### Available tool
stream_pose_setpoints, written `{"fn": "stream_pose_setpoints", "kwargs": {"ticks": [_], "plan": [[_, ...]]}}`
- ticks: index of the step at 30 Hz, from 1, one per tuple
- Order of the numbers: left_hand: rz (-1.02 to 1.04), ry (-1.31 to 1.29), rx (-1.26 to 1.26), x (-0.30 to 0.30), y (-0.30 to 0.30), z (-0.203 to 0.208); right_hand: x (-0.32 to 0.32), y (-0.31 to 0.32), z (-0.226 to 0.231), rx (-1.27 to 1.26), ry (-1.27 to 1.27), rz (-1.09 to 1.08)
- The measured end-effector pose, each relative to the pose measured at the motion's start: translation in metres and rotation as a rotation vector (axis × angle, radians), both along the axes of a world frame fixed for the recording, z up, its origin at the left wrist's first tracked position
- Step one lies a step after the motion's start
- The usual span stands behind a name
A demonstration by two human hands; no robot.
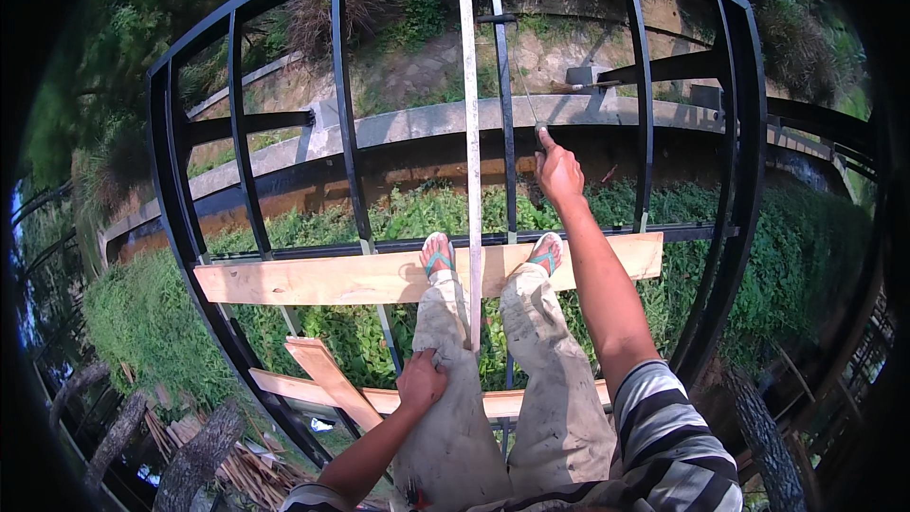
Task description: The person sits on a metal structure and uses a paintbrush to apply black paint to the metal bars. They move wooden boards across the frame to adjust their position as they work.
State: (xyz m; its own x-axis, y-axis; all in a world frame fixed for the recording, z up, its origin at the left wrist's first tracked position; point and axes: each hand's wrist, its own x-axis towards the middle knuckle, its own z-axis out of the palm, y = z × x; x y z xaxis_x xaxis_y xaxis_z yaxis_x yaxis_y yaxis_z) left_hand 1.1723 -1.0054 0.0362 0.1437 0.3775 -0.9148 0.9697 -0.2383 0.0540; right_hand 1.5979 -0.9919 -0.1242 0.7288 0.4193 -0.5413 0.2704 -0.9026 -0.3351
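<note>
My right hand (pixel 559 173) reaches forward over the frame, closed round a small grey piece (pixel 541 129). From that piece a thin line (pixel 524 81) runs up to a short dark bar (pixel 497 19) lying across the frame; whether the line is cord or stiff rod I cannot tell. On my left knee rests my left hand (pixel 422 381), fingers curled against the beige trouser leg (pixel 441 417). Between my legs lies a long pale narrow bar (pixel 472 133), stretching away to the far side. Both sandalled feet stand on a wooden plank (pixel 303 280).
The black metal frame (pixel 343 95) has wide gaps between its bars. Below are green plants (pixel 398 209) and a concrete ledge (pixel 408 125) beside a brown water channel (pixel 275 201). Nearer planks (pixel 332 381) lie across the bars. Tree trunks (pixel 197 455) stand at the lower left.
</note>
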Motion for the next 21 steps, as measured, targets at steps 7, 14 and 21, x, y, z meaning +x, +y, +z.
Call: {"fn": "stream_pose_setpoints", "kwargs": {"ticks": [7,14,21], "plan": [[0.083,-0.115,0.052,0.003,-0.010,-0.005,0.167,0.103,-0.050,0.136,-0.178,0.096],[0.047,-0.039,0.072,-0.016,-0.027,-0.004,-0.011,-0.002,0.013,0.018,0.005,0.011],[-0.044,-0.022,0.100,-0.011,-0.045,-0.010,-0.132,-0.143,0.068,0.550,0.593,-0.832]]}}
